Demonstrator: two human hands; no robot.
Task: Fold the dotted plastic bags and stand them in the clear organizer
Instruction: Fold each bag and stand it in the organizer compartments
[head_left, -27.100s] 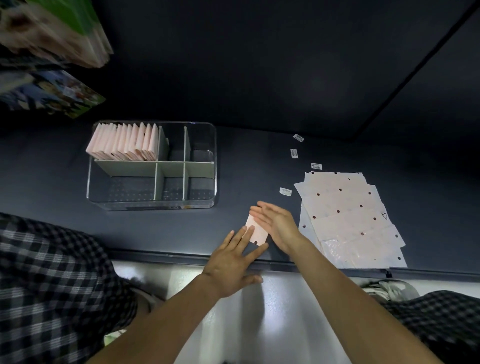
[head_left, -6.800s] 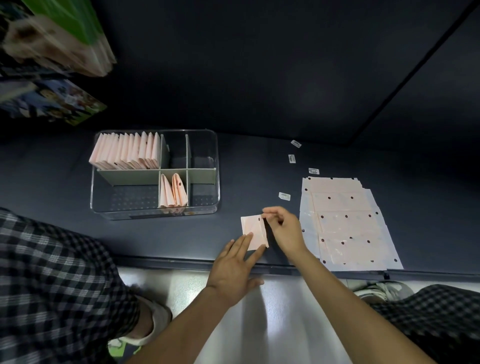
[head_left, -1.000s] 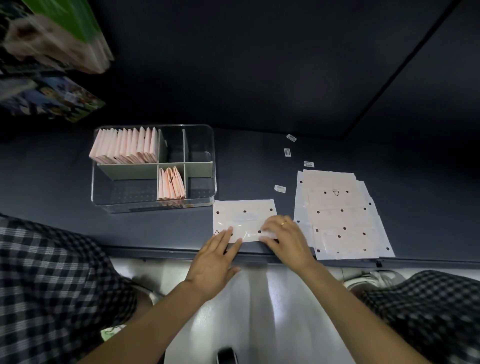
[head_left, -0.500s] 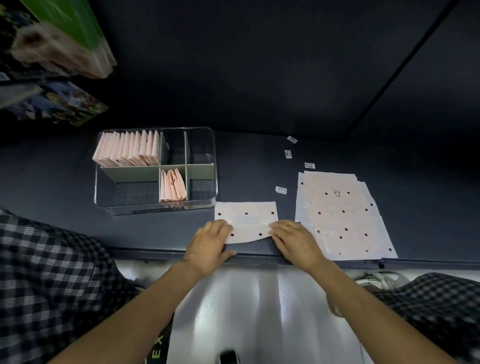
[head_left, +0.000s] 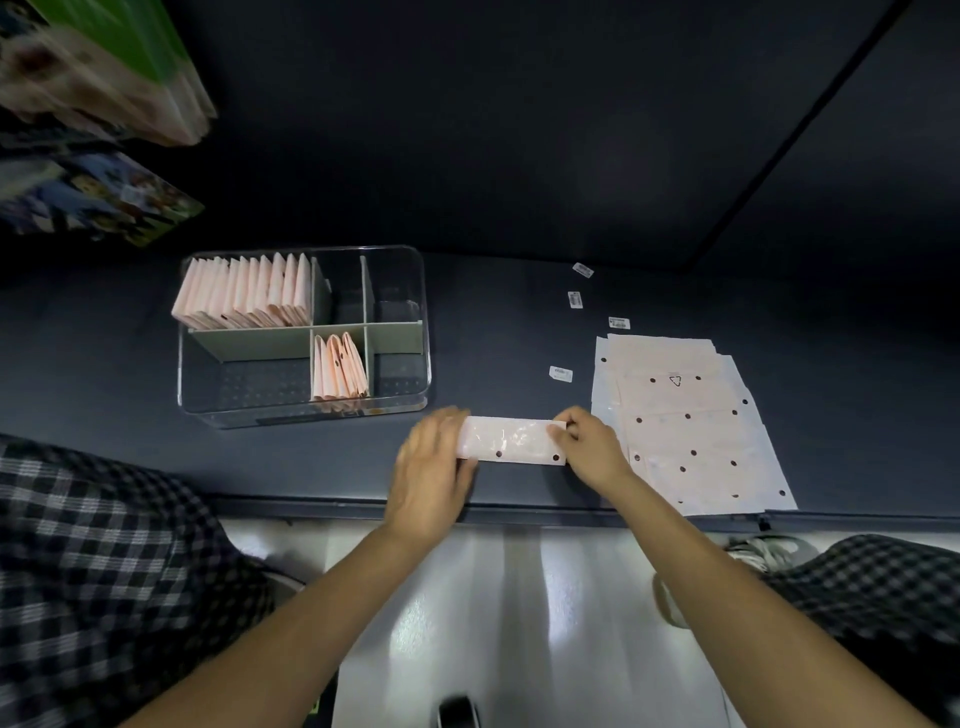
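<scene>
Leftmost, the clear organizer (head_left: 304, 335) holds folded bags (head_left: 244, 293) standing in its far-left compartment and a few more (head_left: 338, 371) in the near-middle one. Then my left hand (head_left: 434, 465) lies flat, fingers straight, on the half-folded dotted bag (head_left: 511, 440); my right hand (head_left: 592, 448) pinches its other end, beside the unfolded pile (head_left: 685, 426).

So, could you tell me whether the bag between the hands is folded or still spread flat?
Folded once: the bag is a narrow strip, far narrower than the flat stack.
</scene>
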